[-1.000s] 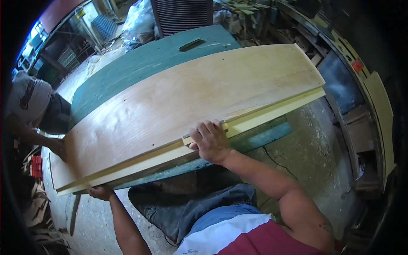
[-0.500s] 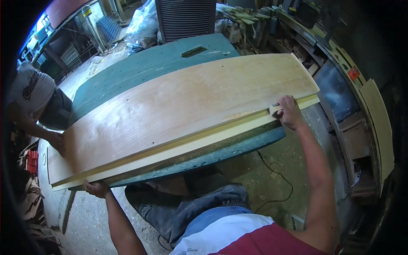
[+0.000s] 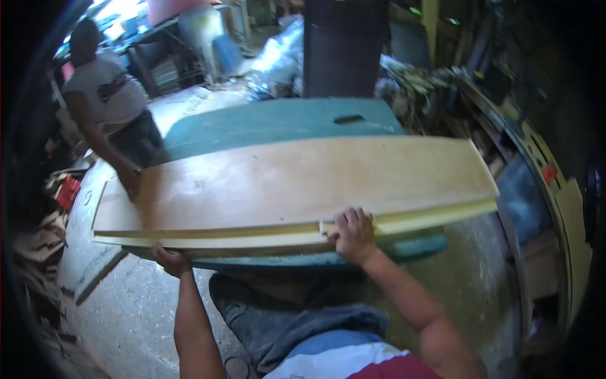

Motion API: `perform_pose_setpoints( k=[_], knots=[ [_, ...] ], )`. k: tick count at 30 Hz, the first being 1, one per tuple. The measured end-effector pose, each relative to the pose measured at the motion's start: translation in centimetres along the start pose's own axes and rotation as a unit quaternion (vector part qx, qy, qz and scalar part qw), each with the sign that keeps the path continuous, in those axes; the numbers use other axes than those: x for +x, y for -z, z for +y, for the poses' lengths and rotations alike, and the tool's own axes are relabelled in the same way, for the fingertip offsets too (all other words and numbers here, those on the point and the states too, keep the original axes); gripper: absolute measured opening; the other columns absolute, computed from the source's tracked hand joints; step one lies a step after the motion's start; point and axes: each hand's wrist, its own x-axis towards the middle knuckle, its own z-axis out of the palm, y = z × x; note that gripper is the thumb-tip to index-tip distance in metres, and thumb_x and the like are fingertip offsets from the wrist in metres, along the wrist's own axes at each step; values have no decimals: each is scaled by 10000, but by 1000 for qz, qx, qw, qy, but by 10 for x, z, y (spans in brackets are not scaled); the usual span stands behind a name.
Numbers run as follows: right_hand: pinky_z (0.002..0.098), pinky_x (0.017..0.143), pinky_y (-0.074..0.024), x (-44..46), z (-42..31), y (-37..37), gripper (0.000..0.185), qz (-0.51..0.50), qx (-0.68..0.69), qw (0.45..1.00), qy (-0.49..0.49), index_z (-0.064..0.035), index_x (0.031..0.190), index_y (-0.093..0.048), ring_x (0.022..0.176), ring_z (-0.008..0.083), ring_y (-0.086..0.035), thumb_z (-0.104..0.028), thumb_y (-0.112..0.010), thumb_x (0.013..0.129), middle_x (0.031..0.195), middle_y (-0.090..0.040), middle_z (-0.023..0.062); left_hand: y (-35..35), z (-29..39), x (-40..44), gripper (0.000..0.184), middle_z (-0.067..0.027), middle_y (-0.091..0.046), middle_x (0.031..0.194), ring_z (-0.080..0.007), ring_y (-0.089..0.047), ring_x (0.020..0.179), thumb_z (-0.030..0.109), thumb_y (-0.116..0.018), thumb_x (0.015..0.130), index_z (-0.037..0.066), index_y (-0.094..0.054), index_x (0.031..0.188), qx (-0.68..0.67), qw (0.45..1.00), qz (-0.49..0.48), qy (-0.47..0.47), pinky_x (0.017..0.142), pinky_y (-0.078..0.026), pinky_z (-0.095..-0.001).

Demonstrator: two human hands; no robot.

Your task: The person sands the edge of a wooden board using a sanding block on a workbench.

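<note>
A long wooden panel (image 3: 303, 180) with a pale, stepped front edge (image 3: 265, 235) lies on a green workbench (image 3: 265, 123). My left hand (image 3: 171, 259) is closed around the lower front edge, towards its left end. In my right hand (image 3: 353, 235), fingers curl over a small pale block (image 3: 326, 226), held against the front edge right of its middle. The block is mostly hidden by the fingers, so its exact kind does not show.
A co-worker (image 3: 113, 95) stands at the far left, one hand (image 3: 130, 180) on the panel's left end. A dark upright slatted panel (image 3: 344, 50) and clear plastic sheeting (image 3: 274, 63) are behind the bench. Boards (image 3: 571, 240) lean along the right side.
My right hand has slid left along the front edge with the pale block. My left hand keeps its hold near the left end. The camera view has shifted, showing more of the co-worker.
</note>
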Motion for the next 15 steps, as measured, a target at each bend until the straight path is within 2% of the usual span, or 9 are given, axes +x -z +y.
perform_pose_setpoints(
  k=[1,4,7,8,9,11,13,15],
  knots=[
    [473,833,-406,1,-1,-7,284,9,-18,1000,1,-119,990,-613,969,310,-548,-244,-673,743,999,-576,93,8,13,0,391,-203,-585,1429,-405,-545,1347,213,-571,1002,45,-634,1350,0,999,-11,32,1151,-441,-501],
    [478,861,-394,-1,5,-14,304,12,-12,1000,8,-111,1000,-605,995,304,-541,-275,-717,770,1008,-577,76,3,3,-1,394,-197,-593,1425,-404,-545,1340,116,-551,964,48,-631,1344,-31,996,-24,80,1138,-449,-499],
    [492,888,-384,-1,2,-11,330,-23,2,1000,-15,-103,1017,-599,1005,322,-538,-293,-727,779,1023,-577,98,47,61,16,433,-198,-620,1373,-399,-565,1295,38,-517,908,9,-625,1326,-60,991,57,105,1116,-456,-499],
    [498,896,-381,0,0,-9,339,-41,7,999,-30,-101,1022,-599,1008,329,-538,-305,-730,786,1028,-579,106,43,84,17,453,-196,-654,1281,-393,-585,1232,3,-503,852,-28,-632,1284,-95,988,111,48,1084,-462,-486],
    [506,901,-376,-1,-1,-9,348,-30,20,999,-37,-98,1024,-602,1017,340,-538,-388,-692,854,1040,-582,118,66,136,28,438,-187,-669,1209,-383,-594,1193,-7,-503,819,-38,-644,1233,-196,977,82,-3,1069,-451,-472],
    [507,900,-375,4,-5,-7,354,-16,10,999,-29,-101,1012,-607,1020,339,-539,-431,-652,890,1039,-584,119,54,191,39,380,-182,-672,1197,-368,-598,1185,12,-561,837,-2,-659,1204,-231,963,-4,-135,1070,-436,-483],
    [503,891,-382,3,-8,-9,401,-4,-12,999,-52,-115,953,-630,1012,338,-544,-505,-540,970,1009,-589,114,46,257,40,382,-171,-676,1221,-371,-598,1227,24,-689,822,37,-672,1203,-283,942,-79,-160,1080,-430,-480],
    [500,884,-388,4,-11,-10,396,-2,-9,997,-77,-119,932,-638,1003,338,-548,-497,-530,979,993,-593,107,20,299,28,433,-169,-655,1321,-355,-565,1308,109,-684,863,57,-648,1291,-300,920,-179,-175,1119,-406,-495]
  ],
)
